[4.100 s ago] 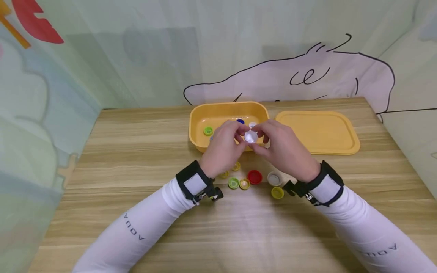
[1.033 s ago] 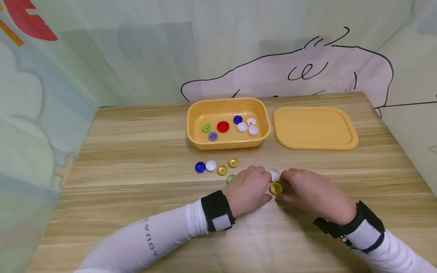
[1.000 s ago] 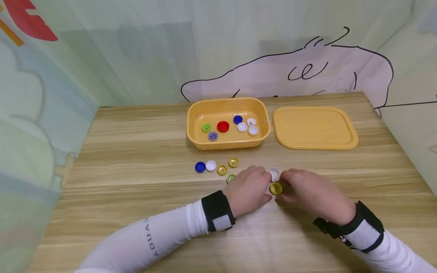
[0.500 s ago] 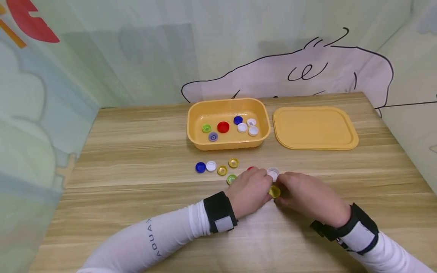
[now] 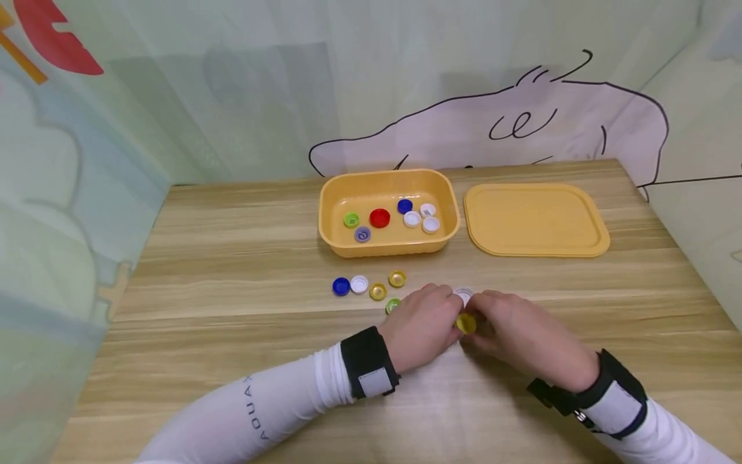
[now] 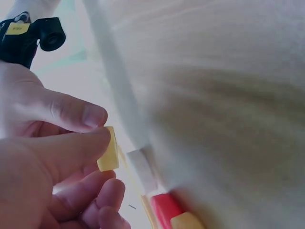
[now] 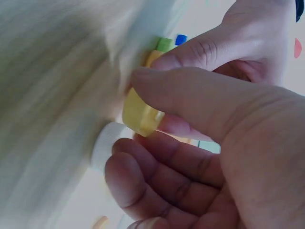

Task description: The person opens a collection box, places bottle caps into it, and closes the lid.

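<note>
Left hand [image 5: 420, 328] and right hand [image 5: 524, 335] sit close together, fingers [image 7: 125, 179] curled.

Yellow cap [image 5: 466, 323]: smooth plastic. White cap [image 7: 108, 143]: plastic, finely ribbed side. Box [image 5: 388, 249]: glossy plastic. Lid [image 5: 536, 219]: matt plastic. Table [image 5: 232, 270]: wood-grained, with a faint sheen. Sleeves [image 5: 232, 412]: smooth cloth.

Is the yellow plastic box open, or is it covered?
Open: the box shows bottle caps inside, and its lid lies beside it.

In the head view, the left hand [image 5: 420, 327] hides most of a red cap [image 5: 428, 285].
</note>
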Tool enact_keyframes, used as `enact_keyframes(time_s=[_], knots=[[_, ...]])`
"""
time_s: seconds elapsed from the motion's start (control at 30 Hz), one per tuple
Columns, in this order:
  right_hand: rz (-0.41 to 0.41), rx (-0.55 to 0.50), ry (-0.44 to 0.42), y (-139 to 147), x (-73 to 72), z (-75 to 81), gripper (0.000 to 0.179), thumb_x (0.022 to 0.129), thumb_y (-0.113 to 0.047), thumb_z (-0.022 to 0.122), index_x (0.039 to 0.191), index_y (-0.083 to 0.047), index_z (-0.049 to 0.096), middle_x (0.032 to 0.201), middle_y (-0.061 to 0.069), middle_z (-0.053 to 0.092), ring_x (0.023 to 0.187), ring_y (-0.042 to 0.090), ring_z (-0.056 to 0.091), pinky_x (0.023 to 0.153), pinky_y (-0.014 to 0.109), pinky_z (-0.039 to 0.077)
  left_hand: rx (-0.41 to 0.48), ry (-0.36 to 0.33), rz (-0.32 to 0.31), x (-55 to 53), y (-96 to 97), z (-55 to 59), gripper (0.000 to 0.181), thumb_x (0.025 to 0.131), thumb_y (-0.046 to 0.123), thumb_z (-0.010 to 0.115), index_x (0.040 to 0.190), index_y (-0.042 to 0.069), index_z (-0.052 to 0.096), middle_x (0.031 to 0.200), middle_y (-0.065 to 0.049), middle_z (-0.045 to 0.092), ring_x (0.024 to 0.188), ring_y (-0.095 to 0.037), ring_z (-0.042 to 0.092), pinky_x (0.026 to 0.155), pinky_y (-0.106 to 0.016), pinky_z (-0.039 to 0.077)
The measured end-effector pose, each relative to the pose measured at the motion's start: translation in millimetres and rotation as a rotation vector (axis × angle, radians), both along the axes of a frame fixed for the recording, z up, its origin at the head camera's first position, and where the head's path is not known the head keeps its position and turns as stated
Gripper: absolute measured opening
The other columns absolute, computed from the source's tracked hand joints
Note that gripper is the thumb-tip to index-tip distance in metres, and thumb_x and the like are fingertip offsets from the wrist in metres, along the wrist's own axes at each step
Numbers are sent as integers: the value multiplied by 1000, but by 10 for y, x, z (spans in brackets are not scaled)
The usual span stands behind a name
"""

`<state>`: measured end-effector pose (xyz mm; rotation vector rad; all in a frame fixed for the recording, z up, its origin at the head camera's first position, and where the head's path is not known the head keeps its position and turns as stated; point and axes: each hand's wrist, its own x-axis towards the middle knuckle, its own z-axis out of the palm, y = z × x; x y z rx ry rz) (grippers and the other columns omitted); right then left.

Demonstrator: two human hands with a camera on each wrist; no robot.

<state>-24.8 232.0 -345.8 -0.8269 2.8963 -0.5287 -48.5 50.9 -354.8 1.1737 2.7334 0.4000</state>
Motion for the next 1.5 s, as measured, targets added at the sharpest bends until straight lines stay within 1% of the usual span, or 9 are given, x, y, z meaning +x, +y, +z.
enact_keyframes(time_s=[0.2, 0.37, 0.6, 0.77, 0.87, 0.93, 1.13, 1.33, 1.5], knots=[[6, -79, 57, -25, -49, 95, 26, 75, -17, 74, 97, -9, 62, 84, -3, 61, 69, 8, 54, 60, 27, 51, 169, -47, 46, -48, -92, 107, 26, 84, 30, 69, 104, 16, 59, 89, 8, 53, 81, -6, 43, 71, -17, 42], [-6, -139, 108, -69, -111, 180, 30, 75, -15, 73, 102, -6, 61, 86, -1, 61, 70, 9, 52, 58, 27, 49, 306, -109, 94, -109, -168, 191, 29, 84, 25, 69, 108, 15, 56, 94, 5, 54, 83, -5, 43, 70, -16, 42], [-31, -156, 165, -164, -230, 324, 34, 75, -21, 76, 103, -9, 61, 84, -3, 59, 71, 8, 49, 57, 25, 47, 440, -110, 118, -213, -253, 326, 30, 83, 18, 70, 108, 15, 54, 99, 5, 50, 87, -7, 44, 73, -15, 43], [-41, -159, 182, -259, -340, 401, 35, 74, -22, 77, 104, -12, 60, 85, -3, 57, 72, 9, 48, 56, 24, 46, 501, -102, 152, -305, -320, 411, 32, 81, 16, 72, 108, 14, 54, 98, 4, 51, 87, -8, 44, 72, -15, 44], [-45, -177, 198, -320, -428, 435, 35, 74, -21, 78, 103, -11, 60, 84, -2, 56, 71, 9, 48, 54, 24, 46, 540, -111, 190, -378, -362, 439, 34, 80, 15, 73, 108, 15, 54, 97, 4, 51, 87, -7, 45, 73, -15, 46], [-43, -193, 213, -359, -498, 456, 35, 74, -21, 78, 102, -10, 60, 84, -2, 56, 71, 9, 48, 54, 24, 46, 568, -118, 216, -436, -391, 452, 37, 78, 13, 74, 109, 15, 54, 96, 4, 51, 86, -7, 46, 72, -15, 47], [-44, -245, 231, -472, -740, 486, 32, 75, -18, 76, 101, -7, 62, 86, 1, 58, 71, 11, 50, 56, 26, 47, 620, -93, 298, -622, -467, 474, 45, 76, 10, 75, 116, 11, 55, 95, 2, 54, 84, -7, 49, 71, -18, 50], [-81, -242, 196, -577, -993, 488, 30, 77, -21, 74, 100, -6, 62, 82, 3, 59, 69, 13, 50, 57, 28, 46, 649, -132, 385, -794, -516, 461, 44, 79, 11, 73, 120, 10, 55, 99, 1, 56, 82, -6, 51, 71, -19, 50], [-100, -213, 131, -617, -1172, 465, 30, 79, -22, 72, 101, -4, 61, 85, 6, 61, 69, 16, 52, 56, 29, 48, 630, -165, 418, -933, -535, 432, 41, 82, 9, 70, 120, 10, 55, 105, 0, 58, 86, -8, 54, 72, -20, 50]])
